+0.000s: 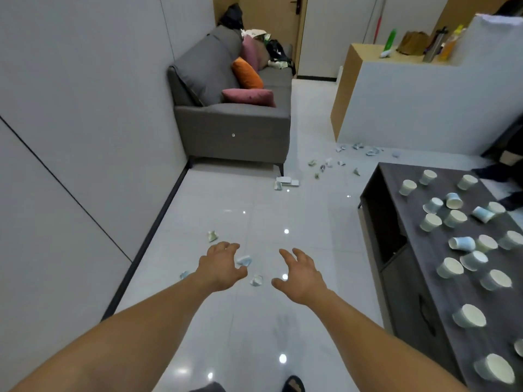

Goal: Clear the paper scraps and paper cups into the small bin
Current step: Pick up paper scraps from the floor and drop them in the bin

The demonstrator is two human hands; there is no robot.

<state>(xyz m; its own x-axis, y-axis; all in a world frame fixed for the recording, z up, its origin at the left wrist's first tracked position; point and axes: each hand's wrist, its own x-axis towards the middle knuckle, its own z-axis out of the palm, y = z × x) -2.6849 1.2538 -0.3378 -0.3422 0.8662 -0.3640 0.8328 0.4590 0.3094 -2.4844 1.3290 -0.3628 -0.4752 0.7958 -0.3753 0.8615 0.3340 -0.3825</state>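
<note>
Left hand (222, 264) spread, empty, just above crumpled scrap (244, 260); right hand (301, 274) open, empty too. Pinch scrap lightly, gather near neighbours first — bin unseen.

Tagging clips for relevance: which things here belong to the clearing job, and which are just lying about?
Job: paper scraps on the floor; paper cups on the dark table.
Lying about: grey sofa, orange cushion, pink cushion, green bottle on the counter.
</note>
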